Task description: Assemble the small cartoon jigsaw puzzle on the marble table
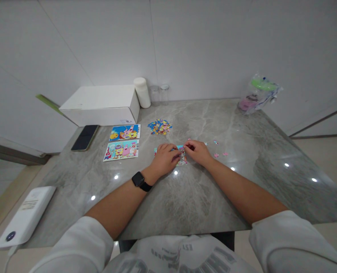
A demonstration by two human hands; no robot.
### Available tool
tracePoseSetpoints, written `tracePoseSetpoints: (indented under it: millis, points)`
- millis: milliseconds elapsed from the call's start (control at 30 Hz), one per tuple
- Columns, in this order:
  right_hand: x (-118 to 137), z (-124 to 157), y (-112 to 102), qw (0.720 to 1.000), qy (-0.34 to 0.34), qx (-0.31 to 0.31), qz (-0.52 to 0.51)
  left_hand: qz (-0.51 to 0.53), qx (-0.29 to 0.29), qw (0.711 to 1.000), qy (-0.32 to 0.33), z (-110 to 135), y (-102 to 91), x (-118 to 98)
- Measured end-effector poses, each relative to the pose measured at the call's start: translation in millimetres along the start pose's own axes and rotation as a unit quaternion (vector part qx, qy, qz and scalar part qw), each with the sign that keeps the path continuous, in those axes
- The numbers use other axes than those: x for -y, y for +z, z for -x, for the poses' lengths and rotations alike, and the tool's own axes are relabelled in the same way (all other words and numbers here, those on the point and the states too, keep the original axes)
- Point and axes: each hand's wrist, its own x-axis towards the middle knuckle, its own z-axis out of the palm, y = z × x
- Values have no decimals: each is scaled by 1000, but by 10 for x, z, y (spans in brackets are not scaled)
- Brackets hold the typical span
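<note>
A partly joined jigsaw puzzle (182, 160) lies on the table in front of me, largely covered by my hands. My left hand (165, 159), with a black watch on the wrist, rests over its left part, fingers bent and together. At the puzzle's upper right edge, my right hand (198, 151) has thumb and forefinger pinched; whatever is between them is too small to make out. Loose pink puzzle pieces (216, 155) lie right of that hand. Farther back is a pile of mixed puzzle pieces (159, 127).
Two cartoon picture cards, an upper one (125, 132) and a lower one (121, 150), lie left. Around them are a phone (85, 138), white box (100, 104), white bottle (142, 93), glass jars (164, 94), bagged green-lidded container (258, 94) and white corded device (26, 216).
</note>
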Motion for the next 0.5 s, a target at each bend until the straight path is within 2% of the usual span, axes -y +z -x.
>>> tracePoseSetpoints:
  millis: [233, 500]
  points:
    - [18, 1, -3, 1000, 0, -2, 1, 4, 5, 1000, 20, 19, 2, -1]
    - [50, -3, -24, 1000, -1, 4, 8, 96, -60, 993, 44, 7, -105, 46]
